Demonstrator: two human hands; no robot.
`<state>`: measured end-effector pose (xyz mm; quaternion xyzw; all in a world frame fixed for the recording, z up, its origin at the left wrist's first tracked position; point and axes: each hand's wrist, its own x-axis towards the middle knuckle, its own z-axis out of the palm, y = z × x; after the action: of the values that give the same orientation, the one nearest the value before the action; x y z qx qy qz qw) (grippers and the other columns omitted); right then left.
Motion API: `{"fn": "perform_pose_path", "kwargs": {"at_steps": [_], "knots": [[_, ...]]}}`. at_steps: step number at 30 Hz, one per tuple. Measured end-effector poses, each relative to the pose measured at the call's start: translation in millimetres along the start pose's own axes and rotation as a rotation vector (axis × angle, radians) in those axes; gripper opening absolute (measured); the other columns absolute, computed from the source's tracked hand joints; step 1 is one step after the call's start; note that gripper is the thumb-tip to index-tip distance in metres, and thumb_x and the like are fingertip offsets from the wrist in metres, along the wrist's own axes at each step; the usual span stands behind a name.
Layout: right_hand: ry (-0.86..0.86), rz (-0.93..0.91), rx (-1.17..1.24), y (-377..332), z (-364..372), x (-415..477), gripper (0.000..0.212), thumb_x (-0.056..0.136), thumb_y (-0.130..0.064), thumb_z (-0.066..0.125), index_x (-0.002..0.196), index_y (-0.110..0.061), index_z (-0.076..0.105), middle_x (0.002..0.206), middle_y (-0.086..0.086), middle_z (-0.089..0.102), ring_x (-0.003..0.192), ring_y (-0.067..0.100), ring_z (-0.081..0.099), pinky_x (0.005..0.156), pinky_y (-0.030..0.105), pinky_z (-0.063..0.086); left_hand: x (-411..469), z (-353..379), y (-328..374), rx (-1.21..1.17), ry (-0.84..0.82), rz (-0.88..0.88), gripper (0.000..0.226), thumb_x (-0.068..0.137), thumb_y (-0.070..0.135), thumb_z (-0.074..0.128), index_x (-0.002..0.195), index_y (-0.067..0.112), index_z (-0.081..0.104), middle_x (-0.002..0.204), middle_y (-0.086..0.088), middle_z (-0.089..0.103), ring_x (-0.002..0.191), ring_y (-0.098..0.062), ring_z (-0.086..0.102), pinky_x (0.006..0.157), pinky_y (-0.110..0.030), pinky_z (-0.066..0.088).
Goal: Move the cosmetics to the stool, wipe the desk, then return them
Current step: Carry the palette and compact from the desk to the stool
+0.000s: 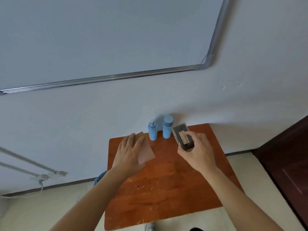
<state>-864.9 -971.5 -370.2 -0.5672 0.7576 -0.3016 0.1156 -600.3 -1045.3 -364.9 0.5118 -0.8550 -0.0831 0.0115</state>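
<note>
Right hand point(198, 152) is clenched on the dark clear-lidded case point(180, 135): thumb on its tan label, fingers curled round the near end. We see the case tilted over the far right part of the desk, its far end overlapping the capped blue bottle point(167, 128) in view; we can't tell if they touch.

Left hand point(129, 152) isn't gripping. Its fingers lie straight on top of a flat pink item point(147, 153) on the far left part of the desk. We can't tell whether that's a box or a folded cloth.

The blue pump bottle point(152, 130) stands upright just left of the capped one, both at the far edge against the wall point(233, 97).

The wooden desk point(166, 189) is reddish, with scratches near the middle.

Whiteboard point(100, 39) on the wall above. Power strip point(48, 175) at left by the floor, dark door point(286, 155) at right.
</note>
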Motion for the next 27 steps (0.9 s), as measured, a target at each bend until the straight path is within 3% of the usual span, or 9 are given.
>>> {"fn": "perform_pose_path", "kwargs": {"at_steps": [3,7,15,20,27], "knots": [[-0.026,0.096,-0.006,14,23,8,0.065,0.072,-0.056,0.073,0.127,-0.04,0.042,0.109,-0.011,0.043,0.096,0.007,0.051,0.064,0.011,0.043,27,22,-16,0.013,-0.085,0.015,0.102,0.074,0.054,0.068,0.152,0.03,0.007,0.158,-0.005,0.009,0.145,-0.03,0.009,0.119,-0.046,0.018],[-0.073,0.192,-0.055,40,54,22,0.065,0.073,-0.056,0.073,0.128,-0.037,0.043,0.117,-0.004,0.052,0.102,0.012,0.053,0.071,0.023,0.056,52,62,-28,0.012,-0.196,0.011,0.101,0.073,0.05,0.072,0.149,0.03,0.007,0.156,-0.004,0.008,0.144,-0.029,0.006,0.119,-0.047,0.016],[-0.174,0.251,-0.135,74,106,62,0.062,0.073,-0.053,0.074,0.125,-0.024,0.055,0.114,0.003,0.061,0.106,0.016,0.053,0.07,0.023,0.048,94,104,-45,0.043,-0.333,-0.028,0.1,0.072,0.034,0.075,0.148,0.028,0.009,0.158,-0.008,0.002,0.146,-0.032,-0.007,0.121,-0.048,0.006],[-0.2,0.281,-0.167,85,129,75,0.057,0.075,-0.053,0.073,0.121,-0.023,0.059,0.112,0.007,0.059,0.104,0.019,0.053,0.068,0.023,0.043,114,116,-45,-0.059,-0.334,-0.052,0.096,0.071,0.025,0.073,0.147,0.026,0.014,0.159,-0.004,0.0,0.147,-0.028,-0.013,0.121,-0.048,0.006],[-0.235,0.213,-0.202,96,140,84,0.046,0.081,-0.054,0.07,0.114,-0.023,0.063,0.114,0.006,0.056,0.107,0.02,0.053,0.07,0.023,0.048,111,125,-38,-0.028,-0.251,-0.096,0.078,0.085,0.012,0.062,0.149,0.026,0.02,0.162,-0.004,0.001,0.149,-0.026,-0.01,0.121,-0.048,0.012]]}}
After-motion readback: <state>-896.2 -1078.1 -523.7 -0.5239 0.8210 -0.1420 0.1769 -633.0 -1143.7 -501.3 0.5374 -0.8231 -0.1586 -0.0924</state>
